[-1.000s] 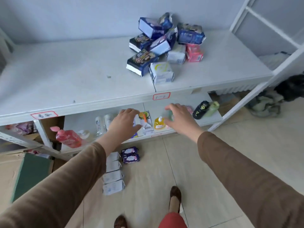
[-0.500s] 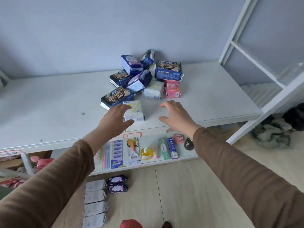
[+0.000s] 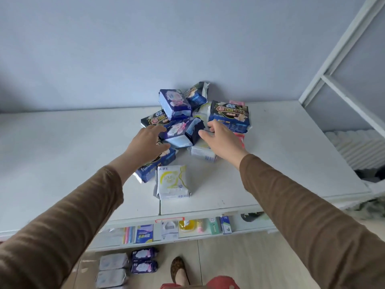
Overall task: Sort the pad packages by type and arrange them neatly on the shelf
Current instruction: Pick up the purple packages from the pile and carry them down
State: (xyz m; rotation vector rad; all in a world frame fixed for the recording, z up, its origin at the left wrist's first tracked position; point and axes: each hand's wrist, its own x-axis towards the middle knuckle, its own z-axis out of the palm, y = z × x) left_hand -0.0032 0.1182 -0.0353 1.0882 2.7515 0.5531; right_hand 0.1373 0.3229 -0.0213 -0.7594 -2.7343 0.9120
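Both hands are over the heap of pad packages on the shelf, so the sorting looks barely begun. The left hand spreads its relaxed fingers over a dark blue pack at the heap's near left, with no grip closed on anything; the right hand reaches with loosely bent fingers toward the gap between a tilted blue-and-white pack and a large blue pack just beyond its fingertips, and whether it touches either cannot be told. A white-and-yellow pack lies apart, nearer the body than both hands. The next move probably calls for closing on one pack and lifting it without toppling those leaning on it. The shelf is white and mostly bare either side of the hands, against a pale blue wall; below, a lower shelf holds small goods, and more packs lie on the floor.
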